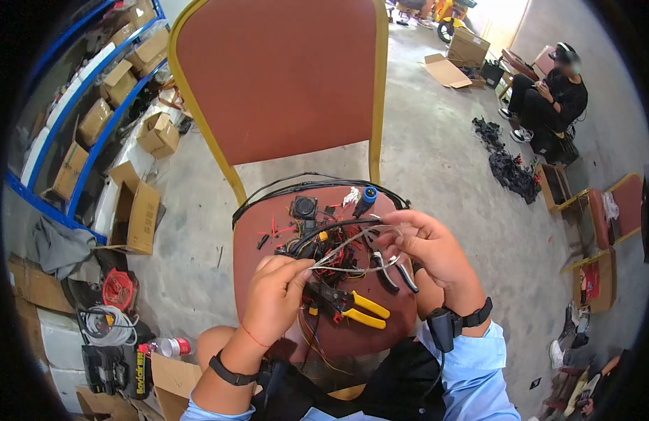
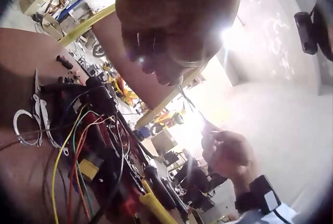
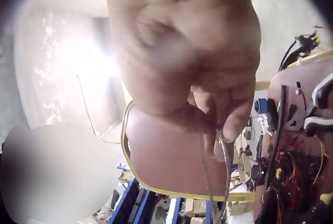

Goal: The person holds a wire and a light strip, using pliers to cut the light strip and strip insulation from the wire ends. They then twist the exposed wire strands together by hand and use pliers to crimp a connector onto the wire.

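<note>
My left hand (image 1: 276,289) pinches thin grey wires (image 1: 351,243) between thumb and forefinger, low over the chair seat. Higher and to the right, my right hand (image 1: 431,247) holds the other end of these wires, which stretch between both hands. In the right wrist view, the right thumb and fingertips (image 3: 237,125) pinch a thin wire (image 3: 223,146) that hangs below them. Beneath the hands lies a tangle of coloured wires (image 2: 86,146) with a black cable (image 1: 331,224). Yellow-handled pliers (image 1: 366,310) and black-and-white-handled pliers (image 1: 403,272) lie close by.
The red chair seat (image 1: 251,281) carries a blue-ended connector (image 1: 367,199), a square black part (image 1: 304,207) and red scraps. Metal-handled scissors (image 2: 39,125) show in the left wrist view. Shelves with boxes (image 1: 96,121) stand left; a seated person (image 1: 552,98) is at back right.
</note>
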The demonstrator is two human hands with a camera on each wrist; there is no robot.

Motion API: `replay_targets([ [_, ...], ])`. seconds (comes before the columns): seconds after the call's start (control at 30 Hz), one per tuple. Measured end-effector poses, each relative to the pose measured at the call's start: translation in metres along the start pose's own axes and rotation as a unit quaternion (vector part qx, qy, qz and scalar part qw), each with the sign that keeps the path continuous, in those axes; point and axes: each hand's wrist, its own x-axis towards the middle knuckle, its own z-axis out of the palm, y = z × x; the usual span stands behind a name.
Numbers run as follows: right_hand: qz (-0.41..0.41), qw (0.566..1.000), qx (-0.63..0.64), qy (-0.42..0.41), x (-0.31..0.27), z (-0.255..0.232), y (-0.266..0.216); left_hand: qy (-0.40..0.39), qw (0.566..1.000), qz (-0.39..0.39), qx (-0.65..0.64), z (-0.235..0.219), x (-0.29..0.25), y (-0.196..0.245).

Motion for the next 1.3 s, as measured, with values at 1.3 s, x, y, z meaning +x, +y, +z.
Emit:
replay_targets([
  [1.3, -0.080, 0.971, -0.202, 0.095, 0.006, 0.007, 0.019, 0.103, 0.995, -0.011, 0.017, -0.026, 0.006, -0.011],
])
